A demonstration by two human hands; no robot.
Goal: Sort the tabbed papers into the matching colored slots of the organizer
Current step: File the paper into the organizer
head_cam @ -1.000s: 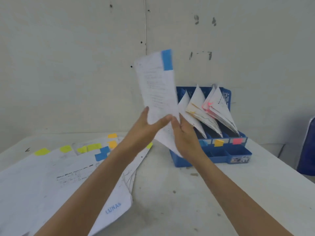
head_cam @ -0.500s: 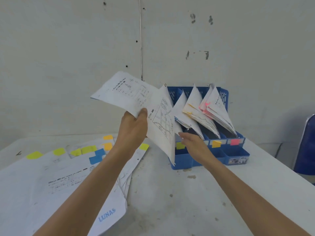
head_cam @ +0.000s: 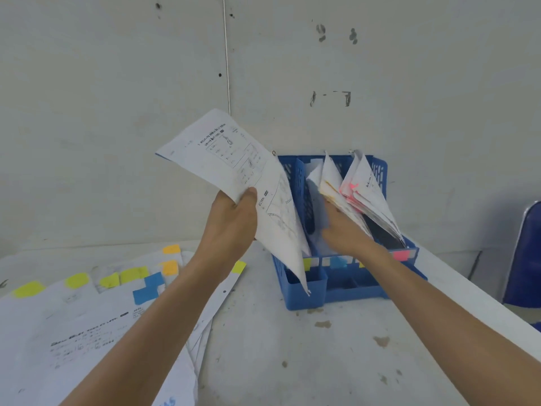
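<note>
My left hand (head_cam: 232, 219) holds a folded white printed paper (head_cam: 234, 165) up in front of the blue slotted organizer (head_cam: 336, 281); the paper's tab is hidden and its lower corner hangs over the organizer's left end. My right hand (head_cam: 344, 234) reaches into the slot above the blue label (head_cam: 338, 262), fingers spread against the papers there, blurred by motion. Papers with orange tabs (head_cam: 336, 191) and pink tabs (head_cam: 363, 191) lean in the slots to the right. A yellow label (head_cam: 307, 263) and a pink label (head_cam: 401, 254) mark other slots.
A loose pile of tabbed papers (head_cam: 96, 312) with yellow, orange and blue tabs covers the table's left side. A wall stands close behind the organizer. A blue chair (head_cam: 524, 256) stands at the right edge. The grey table (head_cam: 322, 361) has stains.
My right hand has moved from the organizer's front edge up into the blue-labelled slot. My left hand has carried the paper right, nearer the organizer. The view has shifted slightly.
</note>
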